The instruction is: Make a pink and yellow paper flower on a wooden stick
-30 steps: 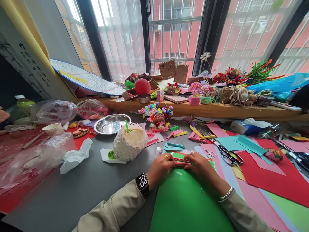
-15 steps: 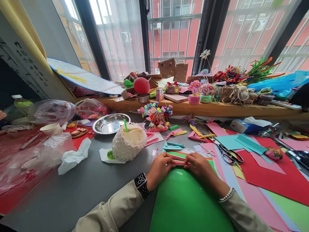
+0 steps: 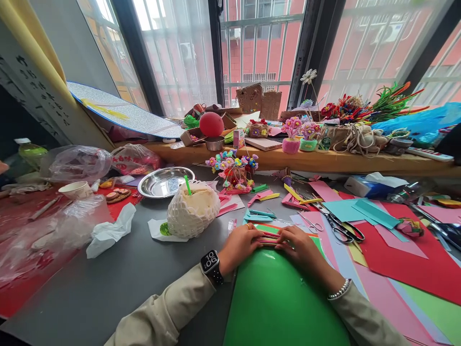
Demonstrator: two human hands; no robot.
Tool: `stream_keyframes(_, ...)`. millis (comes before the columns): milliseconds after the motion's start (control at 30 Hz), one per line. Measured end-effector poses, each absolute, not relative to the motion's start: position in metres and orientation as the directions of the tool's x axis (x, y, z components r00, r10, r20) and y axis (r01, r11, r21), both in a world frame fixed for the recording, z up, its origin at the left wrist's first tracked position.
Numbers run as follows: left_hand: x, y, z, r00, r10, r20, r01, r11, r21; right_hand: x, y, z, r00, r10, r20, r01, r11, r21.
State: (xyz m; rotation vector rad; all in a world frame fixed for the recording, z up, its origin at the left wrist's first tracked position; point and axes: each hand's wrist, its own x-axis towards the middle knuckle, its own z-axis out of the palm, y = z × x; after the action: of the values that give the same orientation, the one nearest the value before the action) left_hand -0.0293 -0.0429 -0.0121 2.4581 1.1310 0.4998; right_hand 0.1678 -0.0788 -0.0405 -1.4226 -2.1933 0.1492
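At the green sheet's (image 3: pixel 281 302) far end, the left hand (image 3: pixel 240 246) pinches one end of the layered pink paper (image 3: pixel 268 239), the right hand (image 3: pixel 299 247) its other; folding looks partly done, while farther right a red sheet (image 3: pixel 396 259) lies flat.

Dark-framed windows (image 3: pixel 218 62), metal bars (image 3: pixel 266 20), pink wall (image 3: pixel 236 62) outside, yellow curtain (image 3: pixel 40 48), wooden sill (image 3: pixel 252 160), grey tabletop (image 3: pixel 90 288), daylight

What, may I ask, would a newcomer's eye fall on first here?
Probably the glossy green sheet before the person, where the left hand and right hand hold reddish paper strips. Then the red ball over the windowsill, and the net-wrapped coconut with its green straw, left of the hands.
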Motion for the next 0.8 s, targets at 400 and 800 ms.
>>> stream_keyframes(400,-0.026,-0.049,-0.011,0.595,0.781,0.19,0.587,-0.584,0.561,0.17,-0.078,-0.044,-0.282,0.886,0.369,0.782,0.435,-0.447)
stream_keyframes(800,-0.028,-0.046,-0.022,0.613,0.756,0.23,0.516,-0.603,0.608,0.171,-0.077,-0.041,-0.285,0.889,0.359,0.715,0.446,-0.538)
